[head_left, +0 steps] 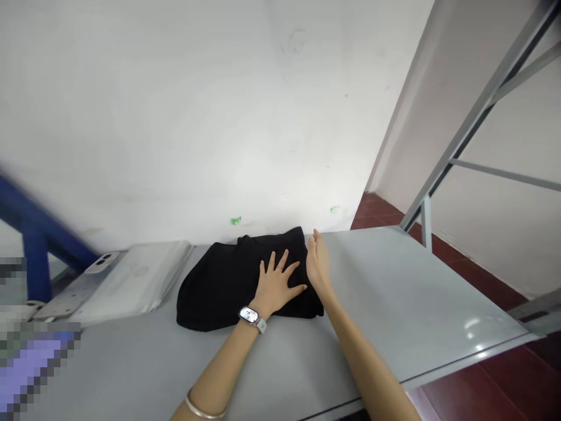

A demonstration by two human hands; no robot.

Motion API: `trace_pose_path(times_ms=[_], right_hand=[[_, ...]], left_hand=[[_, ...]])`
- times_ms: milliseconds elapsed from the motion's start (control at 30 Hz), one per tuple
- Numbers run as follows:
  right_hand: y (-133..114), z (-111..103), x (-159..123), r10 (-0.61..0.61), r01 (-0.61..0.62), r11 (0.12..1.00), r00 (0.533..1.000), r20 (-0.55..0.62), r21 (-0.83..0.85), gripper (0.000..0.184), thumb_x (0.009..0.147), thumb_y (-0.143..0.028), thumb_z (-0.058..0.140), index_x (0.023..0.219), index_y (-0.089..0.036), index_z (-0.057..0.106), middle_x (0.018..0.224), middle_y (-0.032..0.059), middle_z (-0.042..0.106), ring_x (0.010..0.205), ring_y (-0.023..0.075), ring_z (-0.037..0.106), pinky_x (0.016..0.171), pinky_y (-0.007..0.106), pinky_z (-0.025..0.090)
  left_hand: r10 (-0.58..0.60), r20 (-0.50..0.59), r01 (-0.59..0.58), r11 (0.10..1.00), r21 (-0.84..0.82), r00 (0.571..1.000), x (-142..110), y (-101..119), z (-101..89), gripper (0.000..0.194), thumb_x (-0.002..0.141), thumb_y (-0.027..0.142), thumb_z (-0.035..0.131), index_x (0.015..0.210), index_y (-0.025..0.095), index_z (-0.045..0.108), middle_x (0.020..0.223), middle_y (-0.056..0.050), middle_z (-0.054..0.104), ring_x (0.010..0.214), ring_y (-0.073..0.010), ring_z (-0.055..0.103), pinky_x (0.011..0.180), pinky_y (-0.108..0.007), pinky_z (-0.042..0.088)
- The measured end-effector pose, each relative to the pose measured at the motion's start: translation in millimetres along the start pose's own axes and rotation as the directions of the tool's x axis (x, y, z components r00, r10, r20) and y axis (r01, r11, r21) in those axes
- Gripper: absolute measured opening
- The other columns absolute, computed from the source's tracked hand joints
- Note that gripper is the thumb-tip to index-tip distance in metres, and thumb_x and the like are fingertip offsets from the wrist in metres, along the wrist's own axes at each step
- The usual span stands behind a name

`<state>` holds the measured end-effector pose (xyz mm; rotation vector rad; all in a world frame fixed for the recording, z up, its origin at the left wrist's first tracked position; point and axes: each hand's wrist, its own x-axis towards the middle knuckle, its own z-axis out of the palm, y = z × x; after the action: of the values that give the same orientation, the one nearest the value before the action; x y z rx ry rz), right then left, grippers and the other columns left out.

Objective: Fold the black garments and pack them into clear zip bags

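A folded black garment (pixel 219 283) lies on the grey table (pixel 394 304) near the wall. My left hand (pixel 276 286) rests flat on top of its right half, fingers spread; the wrist carries a watch and a bracelet. My right hand (pixel 318 263) stands on edge against the garment's right side, fingers straight and together, holding nothing.
A stack of clear plastic bags (pixel 131 280) lies left of the garment, with a white phone (pixel 103 263) at its far left corner. A blue frame (pixel 35 234) rises at the left. A grey metal rack (pixel 482 111) stands at the right, past the table edge.
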<state>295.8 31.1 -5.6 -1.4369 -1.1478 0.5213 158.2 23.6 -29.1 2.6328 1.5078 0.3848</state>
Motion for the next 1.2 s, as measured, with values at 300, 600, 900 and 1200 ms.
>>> trace_pose_path(times_ms=[300, 600, 900, 1200], right_hand=[[7, -1, 4, -0.078, 0.08, 0.997, 0.991, 0.108, -0.012, 0.063, 0.097, -0.054, 0.02, 0.135, -0.013, 0.049, 0.139, 0.0118, 0.051, 0.131, 0.0236, 0.044, 0.111, 0.043, 0.032], [-26, 7, -11, -0.317, 0.421, 0.892, 0.842, 0.437, -0.163, 0.057, 0.1, -0.051, 0.016, 0.135, -0.023, 0.053, 0.138, 0.0009, 0.053, 0.137, 0.0193, 0.035, 0.114, 0.04, 0.029], [1, 35, -27, -0.212, 0.646, 0.693, 0.606, 0.766, -0.319, 0.082, 0.088, -0.073, 0.028, 0.149, -0.017, 0.03, 0.155, 0.01, 0.023, 0.145, 0.0277, 0.013, 0.118, 0.047, 0.011], [6, 26, -20, -0.186, 0.682, 0.677, 0.522, 0.832, -0.276, 0.102, 0.077, -0.082, 0.039, 0.152, -0.018, 0.013, 0.157, 0.0108, 0.008, 0.145, 0.0285, 0.003, 0.118, 0.048, 0.008]], left_hand=[[-0.031, 0.007, 0.032, 0.976, -0.216, 0.999, -1, -6, -21.7, 0.053, 0.099, 0.048, 0.017, 0.15, 0.033, 0.018, 0.157, -0.004, 0.024, 0.146, -0.0271, 0.012, 0.111, -0.063, 0.016], [-0.448, -0.241, 0.349, 0.864, -0.362, 0.861, -43, -129, -95.2, 0.056, 0.098, 0.046, 0.016, 0.145, 0.022, 0.035, 0.154, -0.007, 0.031, 0.145, -0.0252, 0.017, 0.116, -0.058, 0.008], [-0.566, -0.275, 0.579, 0.815, -0.04, 0.777, -94, -226, -93.5, 0.051, 0.086, 0.039, 0.04, 0.125, 0.01, 0.056, 0.142, -0.018, 0.048, 0.137, -0.0336, 0.034, 0.11, -0.049, 0.031], [-0.575, -0.272, 0.591, 0.806, -0.031, 0.771, -113, -235, -99.2, 0.04, 0.082, 0.049, 0.045, 0.094, 0.015, 0.063, 0.117, -0.015, 0.065, 0.112, -0.0321, 0.059, 0.097, -0.041, 0.044]])
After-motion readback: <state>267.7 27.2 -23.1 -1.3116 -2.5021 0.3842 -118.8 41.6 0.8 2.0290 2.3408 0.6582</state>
